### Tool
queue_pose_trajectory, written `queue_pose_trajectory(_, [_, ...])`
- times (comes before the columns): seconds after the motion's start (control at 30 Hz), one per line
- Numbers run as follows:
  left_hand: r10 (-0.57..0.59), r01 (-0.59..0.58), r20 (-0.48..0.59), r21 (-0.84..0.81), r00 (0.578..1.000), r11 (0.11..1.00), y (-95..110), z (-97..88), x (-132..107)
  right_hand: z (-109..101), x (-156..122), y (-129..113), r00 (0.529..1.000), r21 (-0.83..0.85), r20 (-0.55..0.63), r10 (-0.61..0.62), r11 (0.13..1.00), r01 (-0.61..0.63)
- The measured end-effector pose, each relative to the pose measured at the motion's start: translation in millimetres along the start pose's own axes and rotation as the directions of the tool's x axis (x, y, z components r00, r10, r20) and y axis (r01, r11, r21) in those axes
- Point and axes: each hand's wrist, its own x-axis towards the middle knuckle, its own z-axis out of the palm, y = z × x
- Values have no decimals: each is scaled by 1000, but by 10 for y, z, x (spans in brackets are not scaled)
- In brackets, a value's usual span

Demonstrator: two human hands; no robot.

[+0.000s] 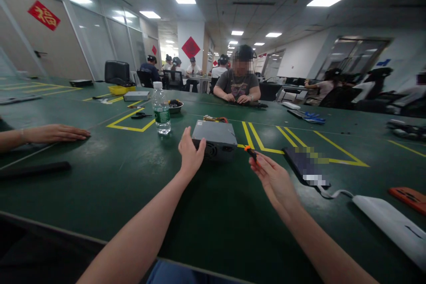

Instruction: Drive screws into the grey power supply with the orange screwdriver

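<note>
A grey computer power supply point(214, 134) sits on the green table, its fan grille and socket facing me. Loose wires point(216, 119) come out behind it. My left hand point(192, 153) grips its left side, the thumb by the front face and the fingers along the side. Just right of the box, my right hand point(271, 175) is closed around a small screwdriver point(250, 152) with an orange and black handle. The screwdriver is apart from the box, and its shaft cannot be made out.
A water bottle point(161, 113) stands left of the box, with a metal bowl point(175, 105) behind it. To the right lie a phone point(299, 164), a cabled white power bank point(388, 222) and an orange phone point(409, 197). Another person's hand point(56, 134) rests at left; a person point(238, 82) sits opposite.
</note>
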Motion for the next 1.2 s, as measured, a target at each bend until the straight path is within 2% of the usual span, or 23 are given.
queue_pose_trajectory(0.07, [-168,173,43,-168,985,970,-67,38,19,32,38,69,1000,5,-15,-2,1000,2])
queue_pose_trajectory(0.13, [-278,295,102,-290,955,910,-103,67,14,83,68,127,1000,14,-22,-11,1000,11])
queue_pose_trajectory(0.27, [-383,426,191,-307,904,851,-86,59,-43,162,136,248,1000,1,29,-2,1000,2])
queue_pose_trajectory(0.37, [-380,426,207,-261,901,866,-52,26,-76,166,176,360,997,-48,79,15,999,-11])
queue_pose_trajectory(0.57, [-402,441,199,-236,894,866,-53,35,-78,162,184,452,996,-117,91,17,993,-6])
queue_pose_trajectory(0.77, [-370,403,163,-307,915,862,-1,-19,-22,162,135,254,981,-80,191,23,997,-8])
queue_pose_trajectory(0.9, [-276,294,106,-417,955,860,150,-145,1,130,130,45,979,-20,189,-76,996,81])
queue_pose_trajectory(1.0, [-224,252,115,-436,968,864,258,-207,-20,101,122,-54,977,-11,163,-134,990,138])
queue_pose_trajectory(1.2, [-203,257,168,-437,965,862,341,-229,-65,102,81,-73,980,-48,165,-109,992,118])
